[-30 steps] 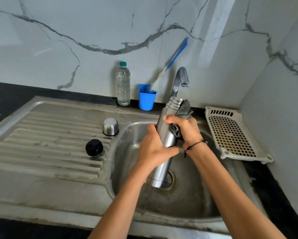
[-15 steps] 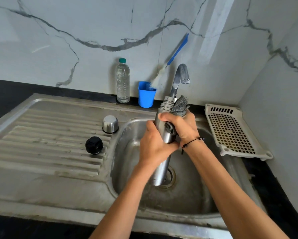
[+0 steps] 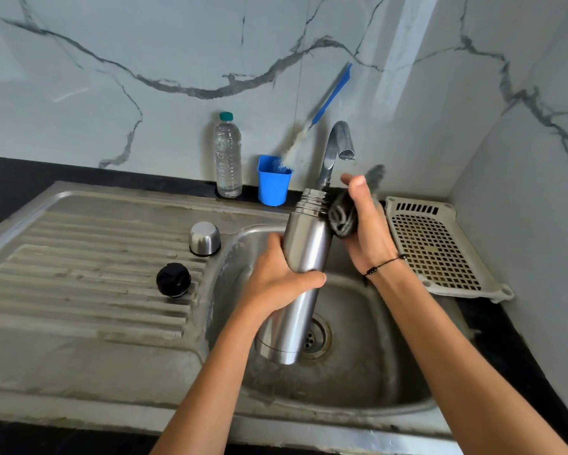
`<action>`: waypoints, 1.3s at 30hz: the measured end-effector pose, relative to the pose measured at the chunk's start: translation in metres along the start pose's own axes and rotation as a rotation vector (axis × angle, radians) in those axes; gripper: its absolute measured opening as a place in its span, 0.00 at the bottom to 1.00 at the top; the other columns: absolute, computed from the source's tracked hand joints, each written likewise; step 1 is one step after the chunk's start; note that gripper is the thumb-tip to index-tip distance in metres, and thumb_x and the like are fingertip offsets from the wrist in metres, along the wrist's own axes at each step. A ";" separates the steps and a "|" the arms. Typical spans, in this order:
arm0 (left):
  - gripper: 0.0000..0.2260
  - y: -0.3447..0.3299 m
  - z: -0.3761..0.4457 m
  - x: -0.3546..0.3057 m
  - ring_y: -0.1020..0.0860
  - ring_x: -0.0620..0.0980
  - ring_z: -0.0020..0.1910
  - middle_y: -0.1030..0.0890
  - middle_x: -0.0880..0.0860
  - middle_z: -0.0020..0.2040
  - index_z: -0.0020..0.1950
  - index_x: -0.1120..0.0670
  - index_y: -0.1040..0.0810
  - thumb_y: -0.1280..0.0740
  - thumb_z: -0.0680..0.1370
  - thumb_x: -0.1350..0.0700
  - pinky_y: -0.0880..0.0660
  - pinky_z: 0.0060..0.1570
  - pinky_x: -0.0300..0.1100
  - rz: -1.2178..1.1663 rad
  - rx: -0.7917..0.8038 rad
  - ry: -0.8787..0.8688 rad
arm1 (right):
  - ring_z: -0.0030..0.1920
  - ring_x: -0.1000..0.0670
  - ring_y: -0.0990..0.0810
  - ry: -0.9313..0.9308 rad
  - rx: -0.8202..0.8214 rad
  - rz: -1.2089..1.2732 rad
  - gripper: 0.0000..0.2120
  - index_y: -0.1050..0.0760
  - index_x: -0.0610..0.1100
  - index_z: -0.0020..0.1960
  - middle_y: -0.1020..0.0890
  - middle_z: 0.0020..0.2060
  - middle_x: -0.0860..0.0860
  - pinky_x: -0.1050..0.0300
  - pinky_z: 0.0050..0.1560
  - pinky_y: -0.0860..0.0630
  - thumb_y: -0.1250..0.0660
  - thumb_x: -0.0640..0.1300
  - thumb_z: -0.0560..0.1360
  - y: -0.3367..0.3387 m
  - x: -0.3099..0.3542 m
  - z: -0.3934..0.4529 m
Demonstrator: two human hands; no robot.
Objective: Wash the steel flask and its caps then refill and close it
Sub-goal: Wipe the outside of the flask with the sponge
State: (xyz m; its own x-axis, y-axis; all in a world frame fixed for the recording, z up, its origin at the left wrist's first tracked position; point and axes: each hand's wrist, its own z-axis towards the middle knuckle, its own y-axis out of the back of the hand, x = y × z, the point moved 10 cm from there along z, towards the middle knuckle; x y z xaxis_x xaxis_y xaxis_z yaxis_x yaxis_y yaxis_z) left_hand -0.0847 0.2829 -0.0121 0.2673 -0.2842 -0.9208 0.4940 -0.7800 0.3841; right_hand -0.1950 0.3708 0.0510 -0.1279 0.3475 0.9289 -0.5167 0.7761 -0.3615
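Left hand [image 3: 277, 284] grips ribbed-neck steel flask [image 3: 304, 257] over basin; right hand [image 3: 363, 224] clutches grey scrubber [image 3: 341, 215] beside it. Domed steel cap [image 3: 204, 238], black stopper [image 3: 173, 279] on ridged drainboard [image 3: 79, 274].

Over the sink [image 3: 407, 382], the left hand [image 3: 276, 280] grips the steel flask [image 3: 304, 257] tilted above the drain, while the right hand [image 3: 366, 231] holds a grey scrubber [image 3: 341, 218] against the flask's threaded neck. Left of the sink basin, on the ribbed drainboard, stand the steel cap [image 3: 205, 239] and the black cap [image 3: 173, 279], apart from each other.
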 end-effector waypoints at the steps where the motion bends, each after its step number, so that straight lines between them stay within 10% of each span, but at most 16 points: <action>1: 0.28 0.001 -0.002 -0.007 0.23 0.49 0.44 0.24 0.49 0.45 0.53 0.51 0.36 0.25 0.61 0.48 0.24 0.44 0.48 0.108 -0.039 -0.037 | 0.41 0.52 0.19 -0.039 0.033 -0.076 0.30 0.31 0.41 0.61 0.19 0.43 0.47 0.55 0.45 0.22 0.37 0.61 0.68 -0.005 -0.002 0.001; 5: 0.28 0.007 -0.009 -0.024 0.26 0.53 0.45 0.27 0.50 0.46 0.54 0.52 0.41 0.25 0.65 0.49 0.27 0.40 0.47 0.359 -0.176 -0.131 | 0.52 0.50 0.20 -0.161 0.324 0.049 0.30 0.23 0.43 0.58 0.18 0.53 0.46 0.55 0.53 0.24 0.31 0.65 0.66 -0.020 -0.008 0.000; 12: 0.28 -0.001 -0.011 -0.031 0.24 0.53 0.45 0.26 0.50 0.46 0.52 0.51 0.42 0.26 0.65 0.48 0.25 0.42 0.48 0.293 -0.156 -0.180 | 0.68 0.40 0.31 -0.173 0.678 0.489 0.48 0.40 0.32 0.71 0.28 0.66 0.38 0.45 0.72 0.38 0.24 0.58 0.63 -0.017 0.002 -0.020; 16: 0.29 -0.008 -0.015 -0.042 0.28 0.49 0.43 0.30 0.48 0.47 0.56 0.54 0.40 0.26 0.66 0.46 0.31 0.39 0.41 0.471 -0.163 -0.256 | 0.48 0.51 0.17 -0.164 0.428 -0.006 0.42 0.30 0.38 0.60 0.16 0.47 0.47 0.58 0.49 0.21 0.17 0.53 0.54 -0.002 -0.007 -0.012; 21: 0.30 -0.012 -0.015 -0.035 0.23 0.54 0.49 0.30 0.51 0.50 0.57 0.56 0.40 0.26 0.67 0.47 0.34 0.39 0.41 0.536 -0.205 -0.147 | 0.34 0.53 0.20 -0.153 -0.042 -0.346 0.08 0.21 0.43 0.42 0.18 0.32 0.52 0.62 0.37 0.24 0.24 0.41 0.66 0.010 -0.011 0.001; 25: 0.32 -0.014 -0.015 -0.027 0.23 0.55 0.53 0.26 0.55 0.57 0.60 0.57 0.40 0.25 0.68 0.47 0.29 0.44 0.43 0.676 -0.246 -0.084 | 0.29 0.55 0.24 -0.228 -0.211 -0.372 0.07 0.22 0.44 0.36 0.21 0.28 0.52 0.68 0.26 0.29 0.24 0.41 0.65 0.016 -0.026 0.004; 28: 0.32 -0.008 -0.010 -0.018 0.23 0.56 0.53 0.25 0.54 0.56 0.59 0.56 0.39 0.25 0.66 0.47 0.32 0.42 0.43 0.579 -0.172 -0.011 | 0.28 0.52 0.25 -0.271 -0.205 -0.269 0.08 0.22 0.40 0.38 0.22 0.26 0.51 0.67 0.27 0.28 0.23 0.39 0.62 0.016 -0.037 0.009; 35: 0.31 -0.040 -0.013 -0.013 0.19 0.45 0.40 0.17 0.49 0.41 0.54 0.51 0.24 0.27 0.51 0.51 0.23 0.40 0.39 -0.545 0.419 0.050 | 0.43 0.45 0.19 -0.336 0.430 0.111 0.25 0.18 0.41 0.42 0.17 0.40 0.44 0.50 0.52 0.23 0.19 0.49 0.47 -0.026 -0.032 0.011; 39: 0.29 -0.029 -0.005 -0.008 0.21 0.47 0.47 0.21 0.50 0.51 0.59 0.52 0.31 0.24 0.63 0.46 0.26 0.42 0.40 -0.178 0.078 0.041 | 0.36 0.45 0.20 -0.225 0.061 -0.085 0.20 0.21 0.35 0.42 0.19 0.35 0.43 0.48 0.48 0.22 0.23 0.41 0.53 0.007 -0.025 0.026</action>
State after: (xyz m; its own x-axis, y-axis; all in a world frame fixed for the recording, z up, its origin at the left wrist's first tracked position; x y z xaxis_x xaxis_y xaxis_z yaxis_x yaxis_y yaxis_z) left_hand -0.0973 0.3108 -0.0154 0.2161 -0.1160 -0.9695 0.4710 -0.8574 0.2075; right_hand -0.2174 0.3542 0.0275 -0.2639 0.1508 0.9527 -0.5829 0.7620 -0.2821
